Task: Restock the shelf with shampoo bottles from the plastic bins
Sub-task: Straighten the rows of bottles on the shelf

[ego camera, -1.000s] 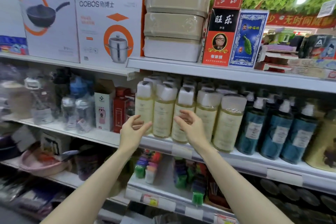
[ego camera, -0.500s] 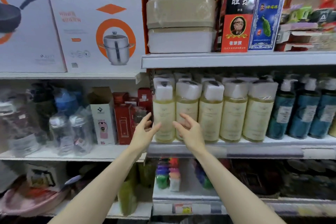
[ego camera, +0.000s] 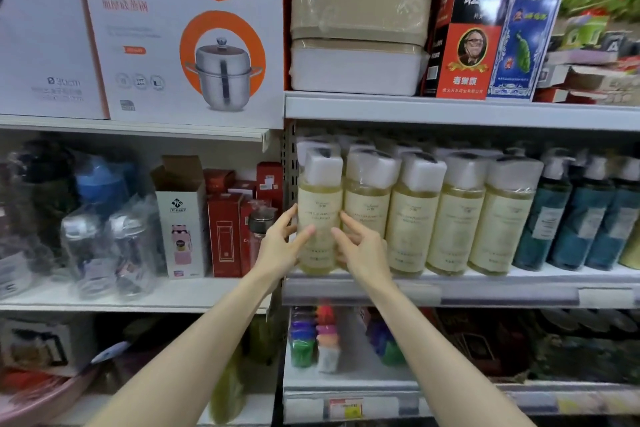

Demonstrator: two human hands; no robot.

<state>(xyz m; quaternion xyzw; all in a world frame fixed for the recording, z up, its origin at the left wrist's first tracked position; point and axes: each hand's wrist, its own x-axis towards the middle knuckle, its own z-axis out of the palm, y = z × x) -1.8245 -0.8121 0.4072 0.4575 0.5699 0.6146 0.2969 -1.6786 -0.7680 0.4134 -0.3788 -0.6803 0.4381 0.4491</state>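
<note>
The bottle (ego camera: 319, 208) stands upright at the shelf (ego camera: 485, 282) front; left hand (ego camera: 278, 248) clasps its 9 o'clock side, right hand (ego camera: 363, 250) its 3 o'clock side. Both are equally near.

Yellow shampoo bottles (ego camera: 457, 215) are being carried in a row by the grey shelf (ego camera: 485, 282), with teal pump bottles (ego camera: 581, 215) at their three o'clock.
</note>
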